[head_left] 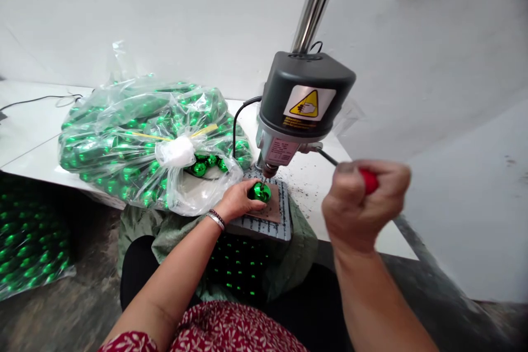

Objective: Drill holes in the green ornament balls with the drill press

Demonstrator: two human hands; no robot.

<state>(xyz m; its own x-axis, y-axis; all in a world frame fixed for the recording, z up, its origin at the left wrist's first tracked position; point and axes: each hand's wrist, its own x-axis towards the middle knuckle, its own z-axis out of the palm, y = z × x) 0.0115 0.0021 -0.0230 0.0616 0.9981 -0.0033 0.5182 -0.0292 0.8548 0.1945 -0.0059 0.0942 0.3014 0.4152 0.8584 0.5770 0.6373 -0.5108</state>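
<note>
Left hand (239,198): grip pinching a green ball (262,192) between thumb and fingers. Ball sits on a brown board (270,212) on the drill base (284,223), at the table's front edge, toward the right corner. Right hand (363,192): fist wrapped round a red knob (368,180) on the lever (327,155), hanging over the table's front right corner.

Drill bit (265,180) is right at the top of the ball; touching or just above, can't tell. Main risk: ball is round and smooth, only fingers steady it, no clamp seen. If the bit meets it off-centre, it could roll or spin in the grip and the bit skid toward thumb or fingertips. Too hard a pull on the lever could crack or dent the ball, if the shell is thin. Board looks loose; might slide.

Further out: bracelets (216,220) on left wrist near the base; snag risk if the hand goes closer to the chuck (270,169). Clear bag (124,137) of green balls fills the left part of the table (28,126), loose plastic just beside the left wrist; could get dragged in. Black cable (235,126) runs between bag and drill press (307,93); a shifting bag might tug it.
</note>
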